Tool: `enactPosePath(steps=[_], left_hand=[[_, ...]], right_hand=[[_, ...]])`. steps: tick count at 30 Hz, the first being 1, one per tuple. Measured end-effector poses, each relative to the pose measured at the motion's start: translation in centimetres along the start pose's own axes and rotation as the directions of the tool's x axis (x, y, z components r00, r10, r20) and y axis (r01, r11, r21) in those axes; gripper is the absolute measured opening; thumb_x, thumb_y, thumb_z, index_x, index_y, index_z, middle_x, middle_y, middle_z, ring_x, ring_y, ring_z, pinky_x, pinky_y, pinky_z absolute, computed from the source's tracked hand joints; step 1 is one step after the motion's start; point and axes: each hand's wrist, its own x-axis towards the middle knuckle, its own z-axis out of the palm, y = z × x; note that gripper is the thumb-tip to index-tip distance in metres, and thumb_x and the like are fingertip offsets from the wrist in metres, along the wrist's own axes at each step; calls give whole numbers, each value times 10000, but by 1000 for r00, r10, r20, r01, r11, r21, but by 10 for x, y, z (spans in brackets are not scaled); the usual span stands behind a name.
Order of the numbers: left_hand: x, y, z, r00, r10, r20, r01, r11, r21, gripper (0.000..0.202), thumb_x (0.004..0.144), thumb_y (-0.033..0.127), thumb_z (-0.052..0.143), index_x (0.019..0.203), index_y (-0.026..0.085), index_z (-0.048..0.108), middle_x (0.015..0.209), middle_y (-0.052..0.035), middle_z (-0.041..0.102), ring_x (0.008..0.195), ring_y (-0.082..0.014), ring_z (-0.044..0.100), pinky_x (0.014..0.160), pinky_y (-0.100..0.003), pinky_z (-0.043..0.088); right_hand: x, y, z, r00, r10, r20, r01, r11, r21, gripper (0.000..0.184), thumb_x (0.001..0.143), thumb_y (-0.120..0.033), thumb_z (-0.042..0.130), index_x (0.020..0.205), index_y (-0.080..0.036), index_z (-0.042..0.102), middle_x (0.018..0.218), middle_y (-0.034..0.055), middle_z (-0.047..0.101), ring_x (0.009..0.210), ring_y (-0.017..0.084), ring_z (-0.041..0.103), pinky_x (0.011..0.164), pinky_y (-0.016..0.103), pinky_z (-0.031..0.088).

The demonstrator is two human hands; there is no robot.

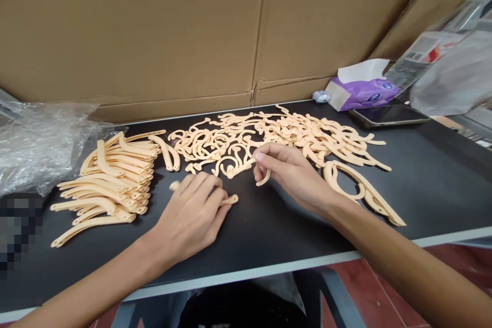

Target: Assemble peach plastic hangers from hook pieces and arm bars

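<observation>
My left hand is closed round a cream plastic strip, whose holed end sticks out by the thumb; its other end shows past the knuckles. My right hand pinches a small curved cream plastic hook between thumb and fingers, just above the table. Behind both hands spreads a loose heap of curved cream pieces. Left of my left hand lies a layered stack of longer curved strips. A few bigger pieces lie beside my right forearm.
The black table has a pale front edge. Cardboard stands along its back. Clear plastic wrap lies at the left. At the back right are a purple tissue pack, a phone and plastic bags.
</observation>
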Motion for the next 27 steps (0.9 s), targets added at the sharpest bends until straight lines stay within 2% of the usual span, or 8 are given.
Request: enactPosePath(steps=[3,5,10,15,19,23,27], left_hand=[[-7,-2,1,999,1,54,8,988,-157,164,992,177,501,856,150,589,874,-66,633,831,-202,574,762,-353,459],[-10,-3,2,998,2,64,11,980,-200,165,996,161,490,864,148,589,849,-57,628,797,-189,574,751,-343,468],[-13,-2,3,1000,15,26,-11,989,-145,155,988,131,503,888,145,621,833,-45,639,752,-189,577,711,-345,472],[-17,1,5,1000,14,24,-12,995,-97,130,970,118,525,892,140,626,847,-46,654,751,-201,583,690,-363,460],[-17,4,7,1000,17,-1,-17,990,-142,155,991,148,506,895,139,626,849,-49,661,745,-183,577,681,-346,457],[-16,6,7,998,59,-12,-59,995,-76,124,960,99,519,902,141,621,837,-44,657,726,-185,562,661,-349,425],[-14,8,5,993,114,17,-115,993,17,158,946,64,496,876,146,612,783,-44,633,705,-194,553,655,-349,406]], right_hand=[[1,0,-1,1000,12,-17,-13,999,-52,234,859,-395,639,791,-180,580,626,-32,553,614,116,505,645,285,394],[1,-1,-2,1000,20,-22,-22,995,-101,256,854,-420,645,788,-182,578,603,-45,510,597,113,469,615,279,366],[-2,-5,-3,997,54,52,-40,968,-246,251,884,-412,631,784,-187,587,607,-58,461,582,100,412,573,267,320],[-9,-4,2,984,115,135,-45,897,-440,183,782,-331,748,869,-182,688,540,-99,292,513,84,257,487,261,199],[-12,-3,5,972,121,202,0,858,-513,118,805,-297,717,776,-184,709,585,-64,385,539,89,299,495,265,239],[-12,-5,6,969,101,224,34,848,-528,99,808,-282,713,775,-190,695,611,-58,408,553,91,317,504,260,265],[-12,-5,6,971,65,228,85,802,-591,42,809,-232,693,794,-193,694,687,-36,485,583,93,373,528,254,307]])
